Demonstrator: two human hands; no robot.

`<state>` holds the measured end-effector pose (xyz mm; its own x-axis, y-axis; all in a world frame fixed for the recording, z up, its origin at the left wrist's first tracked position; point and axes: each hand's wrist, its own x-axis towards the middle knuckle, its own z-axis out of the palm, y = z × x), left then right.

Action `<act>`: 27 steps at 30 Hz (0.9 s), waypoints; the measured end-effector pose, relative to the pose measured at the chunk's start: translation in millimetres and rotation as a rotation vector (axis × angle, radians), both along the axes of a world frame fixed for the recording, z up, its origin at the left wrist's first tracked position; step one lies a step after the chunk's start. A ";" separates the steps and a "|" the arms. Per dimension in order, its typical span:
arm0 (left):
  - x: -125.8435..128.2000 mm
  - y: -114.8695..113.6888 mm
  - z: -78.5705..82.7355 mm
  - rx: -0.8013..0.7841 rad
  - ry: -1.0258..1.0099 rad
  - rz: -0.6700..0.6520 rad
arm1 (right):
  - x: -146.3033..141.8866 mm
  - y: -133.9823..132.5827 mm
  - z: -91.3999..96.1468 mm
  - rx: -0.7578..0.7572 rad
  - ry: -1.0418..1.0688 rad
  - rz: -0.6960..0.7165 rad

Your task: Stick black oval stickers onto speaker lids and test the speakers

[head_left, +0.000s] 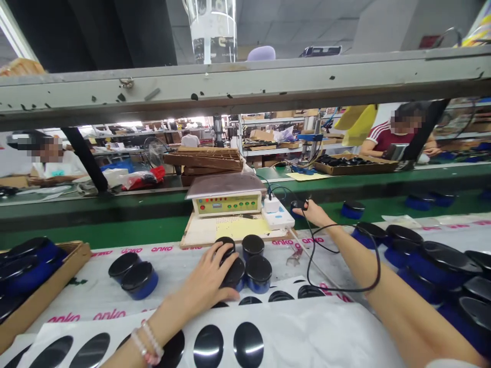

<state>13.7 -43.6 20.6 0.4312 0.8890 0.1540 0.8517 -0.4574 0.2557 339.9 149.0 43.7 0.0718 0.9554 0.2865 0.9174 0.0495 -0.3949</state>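
Round blue containers with glossy black lids stand in a small cluster in front of me. My left hand (205, 280) curls over one round container (237, 276) of that cluster, thumb at its near side and fingers across its lid. Another black lid (225, 244) sits under its fingertips. Beside them stand two more round containers (258, 273). Farther out, over the edge of the green belt (326, 202), my right hand (316, 214) pinches a small dark blue-and-black round container (295, 205), partly hidden by the fingers. A looped black cable (378, 255) hangs across my right forearm.
White sheets with black oval stickers (208, 346) lie nearest me. A control box (230, 204) and a white power strip (280, 217) stand ahead. Stacked containers (441, 260) fill the right; a cardboard tray (49, 291) holds more at left. A shelf beam (268, 82) crosses above. Two people sit opposite.
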 end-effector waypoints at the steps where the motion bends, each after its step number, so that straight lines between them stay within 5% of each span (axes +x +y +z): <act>1: 0.3 -0.8 2.6 0.006 -0.005 0.018 | -2.5 -1.6 1.4 0.002 0.013 -0.026; 5: 6.7 -28.8 25.7 0.032 -0.119 0.070 | -2.0 -34.1 39.9 0.099 0.062 -0.154; 9: 31.4 -74.1 52.2 0.021 -0.561 0.063 | -24.8 -120.6 85.9 0.307 0.107 -0.056; 12: 48.0 -95.9 55.6 0.035 -0.787 0.001 | -63.9 -198.8 88.8 0.452 0.203 0.366; 15: 48.5 -109.1 47.3 -0.095 -0.958 0.053 | -95.9 -249.9 73.4 0.321 0.218 0.693; 21: 33.1 -135.3 39.4 -0.650 -1.792 0.213 | -107.2 -260.9 64.3 0.039 0.229 0.967; 27: 36.7 -139.0 37.2 -0.895 -2.198 0.085 | -110.9 -265.8 53.1 0.233 0.085 1.100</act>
<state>50.4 -182.6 57.9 0.2034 0.9708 -0.1270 -0.8384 0.2397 0.4896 228.9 -116.8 96.9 -0.7482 0.4351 0.5009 0.3001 0.8952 -0.3295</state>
